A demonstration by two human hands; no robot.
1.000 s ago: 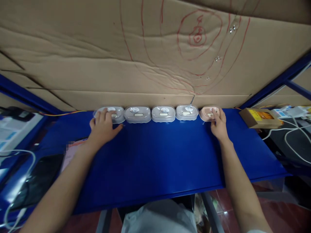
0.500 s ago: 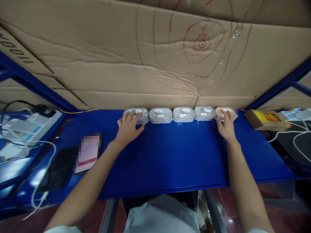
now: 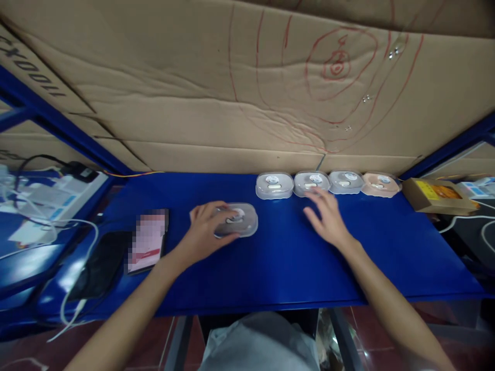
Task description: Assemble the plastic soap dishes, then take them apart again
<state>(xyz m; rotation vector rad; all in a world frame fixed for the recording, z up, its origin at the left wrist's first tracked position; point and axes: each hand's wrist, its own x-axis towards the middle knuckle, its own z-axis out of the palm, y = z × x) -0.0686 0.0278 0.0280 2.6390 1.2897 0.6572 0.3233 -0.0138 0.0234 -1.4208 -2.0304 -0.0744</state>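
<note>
My left hand (image 3: 207, 229) grips the left side of a clear-lidded grey container (image 3: 245, 221), which sits forward of the row, nearer to me. Along the cardboard stand three more grey containers, one at the left end (image 3: 274, 185), one beside it (image 3: 305, 180) and another (image 3: 345, 182), then a peach-coloured one (image 3: 381, 184) at the right end. My right hand (image 3: 327, 216) is open, its fingers apart, with the fingertips at the front edge of the second container in the row.
Blue table (image 3: 270, 273) with a cardboard wall (image 3: 174, 118) behind. A phone (image 3: 147, 242), a black device (image 3: 100, 263) and white cables lie left. A small brown box (image 3: 436, 196) stands right, near more cables.
The leftmost container has come out of the row toward me, with my left hand on it. My right hand has left the peach container and moved left. The view has shifted slightly.
</note>
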